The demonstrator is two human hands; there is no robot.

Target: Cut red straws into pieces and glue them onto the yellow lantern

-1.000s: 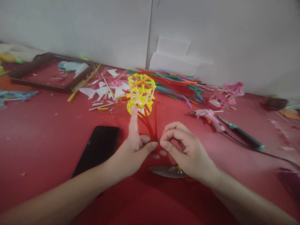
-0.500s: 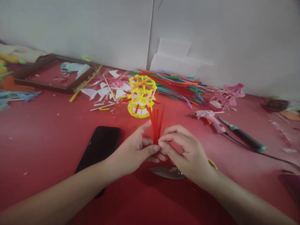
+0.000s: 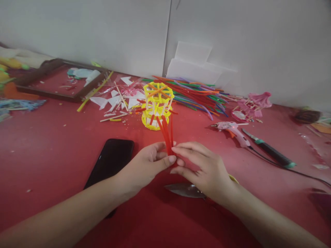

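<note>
A small bunch of red pipe cleaners (image 3: pixel 167 136) stands upright in my left hand (image 3: pixel 153 160), pinched between its thumb and fingers. Most stems lean left, and one at the right stands a little apart. The lower ends are hidden by my hands. My right hand (image 3: pixel 203 165) is against the bunch from the right, fingertips touching the stems, its thumb lower and parted from the fingers. Just beyond stands a yellow two-tiered frame (image 3: pixel 158 106) of pipe cleaners and thin sticks, with red pieces sticking out. Scissors (image 3: pixel 184 190) lie beneath my right hand, partly covered.
A black phone (image 3: pixel 111 160) lies left of my hands. To the right are a pink glue gun (image 3: pixel 235 132) with a cord and a dark-handled cutting tool (image 3: pixel 271 151). Behind lie coloured pipe cleaners (image 3: pixel 201 96), paper scraps (image 3: pixel 112 101), a pink model (image 3: pixel 254 105) and a brown frame (image 3: pixel 46 93).
The red stems have tilted left, with one now separate at the right. My right thumb has moved down, away from its fingers, out of the earlier pinch beside the bunch.
</note>
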